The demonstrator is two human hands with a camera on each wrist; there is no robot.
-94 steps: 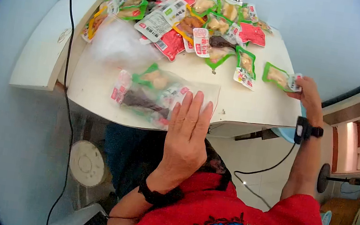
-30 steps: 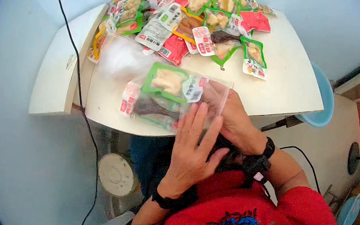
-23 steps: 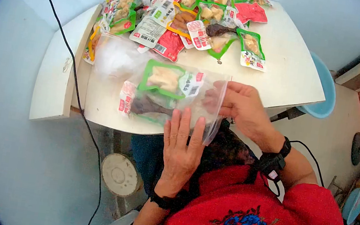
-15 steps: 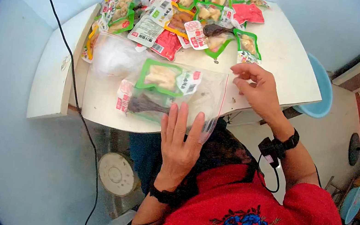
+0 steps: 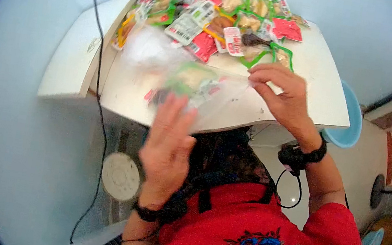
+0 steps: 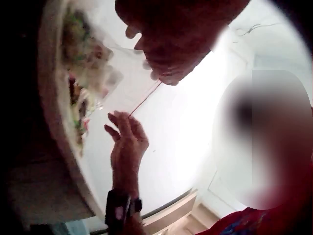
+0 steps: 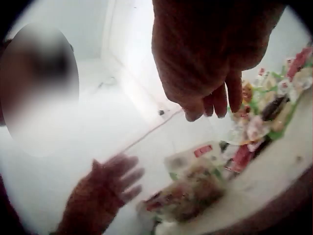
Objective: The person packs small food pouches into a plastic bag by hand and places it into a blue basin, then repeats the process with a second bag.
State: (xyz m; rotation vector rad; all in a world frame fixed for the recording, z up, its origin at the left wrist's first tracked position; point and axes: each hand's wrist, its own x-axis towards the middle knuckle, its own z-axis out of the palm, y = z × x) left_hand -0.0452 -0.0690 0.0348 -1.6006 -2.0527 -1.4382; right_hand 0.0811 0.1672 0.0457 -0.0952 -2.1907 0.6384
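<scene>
A clear zip bag (image 5: pixel 230 94) with food packs inside slants above the table's front, partly blurred. The right hand (image 5: pixel 283 95) pinches its upper right corner between thumb and fingers. At the bag's lower edge is the blurred left hand (image 5: pixel 166 148), its fingers pointing up and partly over the bag. In the left wrist view the red zip line runs taut from the right hand (image 6: pixel 128 147) to the thumb side of the left hand (image 6: pixel 181 39), which seems to pinch it. From the right wrist, the left hand's (image 7: pixel 100 196) other fingers look spread.
Many green, red and yellow food packs (image 5: pixel 202 45) lie piled at the table's (image 5: pixel 321 100) back. Left of the bag are crumpled clear bags (image 5: pixel 148 49). A black cable (image 5: pixel 100 52) hangs at the left. A blue basin (image 5: pixel 351 118) and a round stool (image 5: pixel 120 176) are below.
The right hand has come back to the bag's corner and grips it. The left hand has moved left and the bag, flat on the table before, is partly raised and tilted.
</scene>
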